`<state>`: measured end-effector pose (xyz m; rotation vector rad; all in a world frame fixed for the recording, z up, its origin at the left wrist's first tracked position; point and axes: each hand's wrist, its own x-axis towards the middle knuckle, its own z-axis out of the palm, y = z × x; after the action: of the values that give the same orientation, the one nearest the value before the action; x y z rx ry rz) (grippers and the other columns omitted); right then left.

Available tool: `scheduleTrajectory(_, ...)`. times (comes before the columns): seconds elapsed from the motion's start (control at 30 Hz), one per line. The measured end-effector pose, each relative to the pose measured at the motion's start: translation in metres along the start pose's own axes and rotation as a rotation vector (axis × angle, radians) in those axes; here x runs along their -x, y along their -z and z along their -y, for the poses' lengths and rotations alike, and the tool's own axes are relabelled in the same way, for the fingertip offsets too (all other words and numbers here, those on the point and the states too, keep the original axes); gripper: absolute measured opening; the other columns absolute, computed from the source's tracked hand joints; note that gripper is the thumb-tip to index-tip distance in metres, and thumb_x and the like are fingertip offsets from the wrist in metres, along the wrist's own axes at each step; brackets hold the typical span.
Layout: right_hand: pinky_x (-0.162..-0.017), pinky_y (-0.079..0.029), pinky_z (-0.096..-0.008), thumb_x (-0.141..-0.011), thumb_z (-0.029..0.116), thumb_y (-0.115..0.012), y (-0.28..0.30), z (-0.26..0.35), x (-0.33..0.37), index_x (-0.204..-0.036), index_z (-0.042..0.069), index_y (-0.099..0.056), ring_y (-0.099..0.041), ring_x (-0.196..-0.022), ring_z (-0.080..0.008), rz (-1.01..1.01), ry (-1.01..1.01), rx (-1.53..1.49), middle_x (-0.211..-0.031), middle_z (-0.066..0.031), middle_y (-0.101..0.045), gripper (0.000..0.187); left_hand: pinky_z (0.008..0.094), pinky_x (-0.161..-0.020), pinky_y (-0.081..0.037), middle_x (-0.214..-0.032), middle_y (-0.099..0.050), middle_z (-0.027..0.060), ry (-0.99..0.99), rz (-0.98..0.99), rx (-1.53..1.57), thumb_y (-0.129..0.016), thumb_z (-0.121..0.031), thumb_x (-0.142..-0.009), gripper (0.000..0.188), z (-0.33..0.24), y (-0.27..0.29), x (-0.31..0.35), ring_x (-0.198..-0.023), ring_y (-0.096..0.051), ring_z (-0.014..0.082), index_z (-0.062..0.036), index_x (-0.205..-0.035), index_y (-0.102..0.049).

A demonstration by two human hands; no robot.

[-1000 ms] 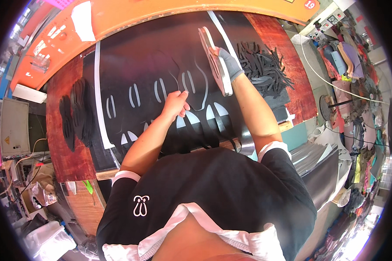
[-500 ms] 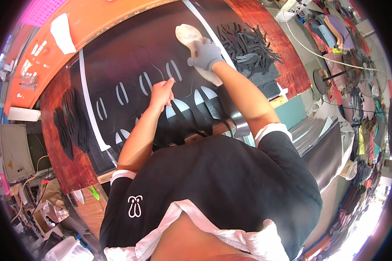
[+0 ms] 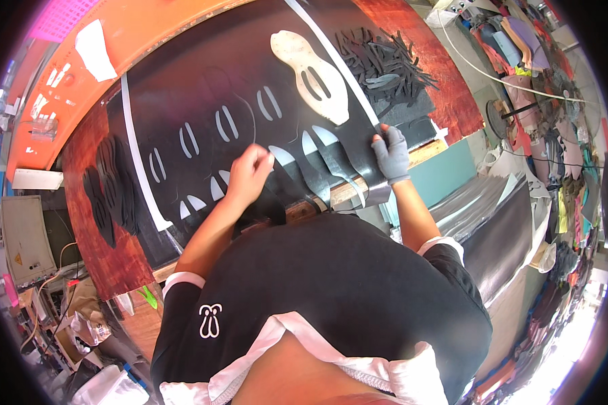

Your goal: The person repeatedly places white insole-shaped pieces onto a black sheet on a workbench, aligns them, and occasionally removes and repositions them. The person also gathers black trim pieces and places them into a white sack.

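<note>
Item one: large black sheet of flat material (image 3: 203, 88) with shoe-sole-shaped cutouts, spread over my reddish-brown worktop (image 3: 452, 88). Item two: pale beige sole-shaped cutting template (image 3: 309, 66), lying flat on the sheet's far part, well apart from both hands. My bare left hand (image 3: 248, 174) is curled closed on the sheet among the cutouts; what it pinches I cannot tell. My grey-gloved right hand (image 3: 390, 152) grips the sheet's near right edge. Loose black cut strips (image 3: 385, 61) are heaped beyond.
</note>
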<state>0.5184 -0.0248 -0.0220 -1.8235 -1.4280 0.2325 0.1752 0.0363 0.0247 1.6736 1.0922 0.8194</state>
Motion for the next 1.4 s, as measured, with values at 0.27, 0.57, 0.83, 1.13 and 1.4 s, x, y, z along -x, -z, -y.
scheduleTrajectory(0.27,-0.066,-0.048,-0.0355,-0.081,0.016,-0.058,0.013,-0.005,0.022,-0.083,0.005,-0.062,-0.061,-0.075,-0.0289,-0.102,-0.005,0.133,-0.078,-0.0118,-0.062,0.012,0.0452,-0.087,-0.040,-0.094,-0.061,0.0070,-0.218,-0.113,-0.678,-0.063,-0.016,-0.074,0.015,0.096,0.067,0.185,-0.092,-0.057,0.0280,-0.0070,-0.086,-0.062)
scheduleTrajectory(0.57,-0.064,-0.047,-0.0391,-0.078,0.025,-0.059,0.005,0.002,0.017,-0.076,0.008,-0.062,-0.060,-0.075,-0.0317,-0.170,-0.078,0.205,-0.075,-0.0122,-0.061,0.017,0.0468,-0.091,-0.039,-0.092,-0.061,0.0072,-0.396,-0.062,-0.912,-0.062,-0.020,-0.076,0.018,0.147,0.077,0.192,-0.096,-0.057,0.0283,-0.0081,-0.088,-0.062)
scheduleTrajectory(0.83,-0.061,-0.046,-0.0385,-0.078,0.029,-0.058,-0.009,-0.029,0.024,-0.074,0.007,-0.060,-0.059,-0.070,-0.0328,-0.245,-0.038,0.126,-0.072,-0.0149,-0.060,0.022,0.0435,-0.080,-0.045,-0.076,-0.058,0.0110,-0.532,-0.460,-0.778,-0.067,-0.008,-0.071,0.012,0.091,0.025,0.182,-0.081,-0.059,0.0315,-0.0046,-0.077,-0.056)
scheduleTrajectory(1.13,-0.065,-0.047,-0.0452,-0.080,0.030,-0.054,-0.024,-0.057,0.010,-0.075,0.008,-0.063,-0.061,-0.072,-0.0354,-0.321,0.112,0.054,-0.077,-0.0154,-0.063,0.024,0.0409,-0.072,-0.038,-0.074,-0.055,0.0090,-0.067,-0.525,-1.054,-0.060,-0.028,-0.084,0.024,0.096,-0.015,0.173,-0.075,-0.052,0.0298,-0.0056,-0.076,-0.056)
scheduleTrajectory(1.4,-0.065,-0.046,-0.0367,-0.090,0.027,-0.048,0.023,-0.020,-0.035,-0.082,0.004,-0.062,-0.060,-0.074,-0.0323,-0.245,0.245,-0.265,-0.079,-0.0155,-0.062,0.028,0.0417,-0.069,-0.036,-0.073,-0.050,0.0083,-0.114,-0.782,-1.127,-0.059,-0.029,-0.084,0.028,0.117,-0.025,0.166,-0.076,-0.050,0.0296,-0.0070,-0.069,-0.049)
